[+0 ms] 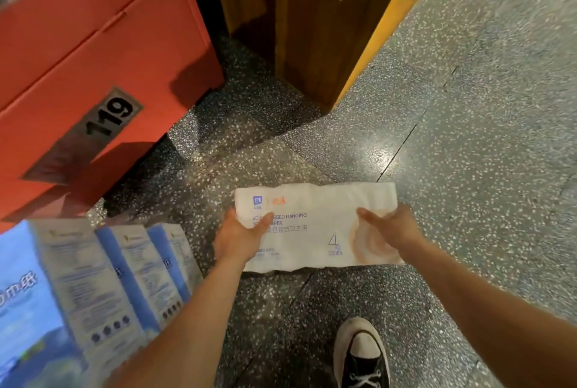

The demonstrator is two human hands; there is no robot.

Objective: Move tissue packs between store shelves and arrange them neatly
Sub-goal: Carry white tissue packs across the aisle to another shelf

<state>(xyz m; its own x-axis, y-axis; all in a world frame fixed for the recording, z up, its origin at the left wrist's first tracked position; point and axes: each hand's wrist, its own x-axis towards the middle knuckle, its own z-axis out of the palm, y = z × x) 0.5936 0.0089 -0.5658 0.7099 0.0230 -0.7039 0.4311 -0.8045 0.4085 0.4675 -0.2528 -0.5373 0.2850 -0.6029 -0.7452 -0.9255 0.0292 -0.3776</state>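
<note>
A flat white tissue pack with blue print and an orange swirl is held level above the speckled floor, in the middle of the view. My left hand grips its left end, thumb on top and fingers hidden underneath. My right hand grips its right end the same way. At the lower left stand several blue-and-white tissue packs, blurred, side by side.
A red cabinet marked 119 stands at the left. A dark wooden unit with a yellow edge rises at the top centre. Grey terrazzo floor spreads to the right. My black-and-white shoe is at the bottom.
</note>
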